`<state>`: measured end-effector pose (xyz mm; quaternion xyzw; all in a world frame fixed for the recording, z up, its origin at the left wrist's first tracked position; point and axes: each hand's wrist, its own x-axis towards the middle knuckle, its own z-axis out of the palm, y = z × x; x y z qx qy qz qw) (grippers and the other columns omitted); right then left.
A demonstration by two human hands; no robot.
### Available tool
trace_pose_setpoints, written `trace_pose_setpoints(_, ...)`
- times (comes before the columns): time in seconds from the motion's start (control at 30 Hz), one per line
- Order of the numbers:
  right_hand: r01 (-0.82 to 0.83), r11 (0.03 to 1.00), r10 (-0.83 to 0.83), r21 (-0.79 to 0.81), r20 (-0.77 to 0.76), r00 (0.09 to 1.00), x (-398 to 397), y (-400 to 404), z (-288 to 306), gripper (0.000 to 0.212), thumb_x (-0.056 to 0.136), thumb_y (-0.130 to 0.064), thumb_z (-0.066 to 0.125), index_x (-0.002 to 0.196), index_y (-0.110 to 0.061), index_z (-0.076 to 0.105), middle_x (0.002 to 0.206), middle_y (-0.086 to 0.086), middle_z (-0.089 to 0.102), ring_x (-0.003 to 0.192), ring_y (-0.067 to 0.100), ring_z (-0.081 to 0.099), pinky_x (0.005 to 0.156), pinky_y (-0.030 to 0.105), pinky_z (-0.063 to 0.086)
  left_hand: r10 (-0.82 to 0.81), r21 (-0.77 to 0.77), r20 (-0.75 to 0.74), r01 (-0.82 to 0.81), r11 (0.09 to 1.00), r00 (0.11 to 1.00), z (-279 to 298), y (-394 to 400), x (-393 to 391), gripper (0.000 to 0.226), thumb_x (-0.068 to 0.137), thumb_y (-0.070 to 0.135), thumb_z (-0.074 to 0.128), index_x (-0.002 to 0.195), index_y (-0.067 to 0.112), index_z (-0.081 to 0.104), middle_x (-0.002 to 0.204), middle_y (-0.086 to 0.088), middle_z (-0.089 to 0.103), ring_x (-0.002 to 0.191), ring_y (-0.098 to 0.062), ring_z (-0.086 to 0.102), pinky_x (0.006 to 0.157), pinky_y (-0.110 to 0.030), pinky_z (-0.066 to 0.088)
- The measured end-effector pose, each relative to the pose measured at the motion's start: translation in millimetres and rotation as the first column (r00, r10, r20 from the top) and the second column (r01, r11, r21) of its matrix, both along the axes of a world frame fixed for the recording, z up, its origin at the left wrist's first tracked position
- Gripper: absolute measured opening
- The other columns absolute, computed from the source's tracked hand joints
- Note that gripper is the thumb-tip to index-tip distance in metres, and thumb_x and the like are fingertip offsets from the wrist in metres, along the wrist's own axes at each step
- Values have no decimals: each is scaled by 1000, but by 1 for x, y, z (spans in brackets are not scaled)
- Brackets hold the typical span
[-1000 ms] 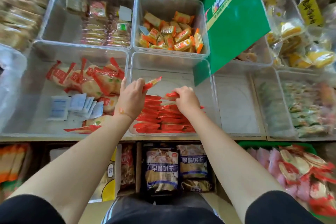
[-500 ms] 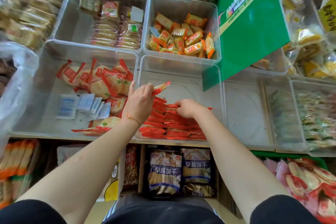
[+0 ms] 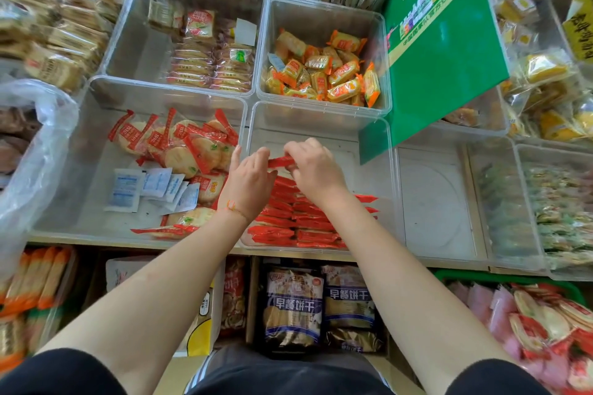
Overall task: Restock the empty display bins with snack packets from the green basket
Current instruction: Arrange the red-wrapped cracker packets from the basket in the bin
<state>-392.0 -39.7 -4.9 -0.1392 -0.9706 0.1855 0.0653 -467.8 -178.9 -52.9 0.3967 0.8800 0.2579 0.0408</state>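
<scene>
While both hands meet over the clear bin (image 3: 321, 125), the left hand (image 3: 248, 181) and right hand (image 3: 316, 167) pinch opposite ends of one slim red snack packet (image 3: 281, 162), held level above the rows of red packets (image 3: 295, 218) already lining the bin's near half. Half a second ago the left hand alone held it, tilted upward. A green sign (image 3: 449, 51) leans over the bin's far right corner; the green basket (image 3: 500, 279) sits lower right.

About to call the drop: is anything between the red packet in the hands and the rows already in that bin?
Nothing visible. Both hands, left hand and right hand, hold the red packet over the clear bin, right above the stacked red packets; bare floor lies behind them.
</scene>
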Motion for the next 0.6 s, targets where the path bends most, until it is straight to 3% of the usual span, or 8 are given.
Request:
trace_pose_setpoints(0.13,246,962,-240,-117,66,969,23,34,-5,12,91,-9,62,94,-13,51,88,2,58,81,23,55,62,35,47,-33,-46,-62,31,998,998,-1,-1,1,49,92,18,55,135,1,40,89,-4,61,87,-26,62,120,-53,17)
trace_pose_setpoints(0.23,344,926,-297,-159,258,919,36,49,-16,25,88,-2,59,106,-20,53,101,0,58,87,22,58,70,31,48,-65,-115,-115,51,992,991,-1,1,2,44,92,18,50,133,4,43,99,-7,61,94,-27,61,120,-55,15)
trace_pose_setpoints(0.3,320,930,-240,-181,359,902,38,50,-26,38,85,2,55,115,-21,61,110,3,60,99,24,58,79,29,45,-119,-264,-154,75,962,981,0,6,0,39,95,23,45,130,7,46,115,-10,59,111,-30,56,119,-59,11)
trace_pose_setpoints(0.4,304,931,-204,-199,406,891,38,47,-37,43,85,3,51,116,-21,65,119,4,63,110,27,58,88,31,45,-280,-535,-201,134,834,939,1,25,-6,42,101,34,31,127,10,53,136,-14,50,134,-33,38,119,-57,1)
trace_pose_setpoints(0.5,323,922,-217,-211,408,887,39,48,-47,47,86,2,47,119,-27,64,121,4,65,109,27,58,88,34,48,-336,-560,-57,248,790,940,2,54,-6,41,101,34,29,117,12,59,125,-12,59,121,-31,51,114,-48,22)
trace_pose_setpoints(0.6,329,920,-206,-215,450,869,40,50,-56,49,89,-3,44,125,-30,62,125,4,64,112,26,57,87,33,45,-185,-587,209,275,761,960,-7,71,-6,42,101,32,29,123,11,58,132,-15,55,123,-33,49,101,-43,37)
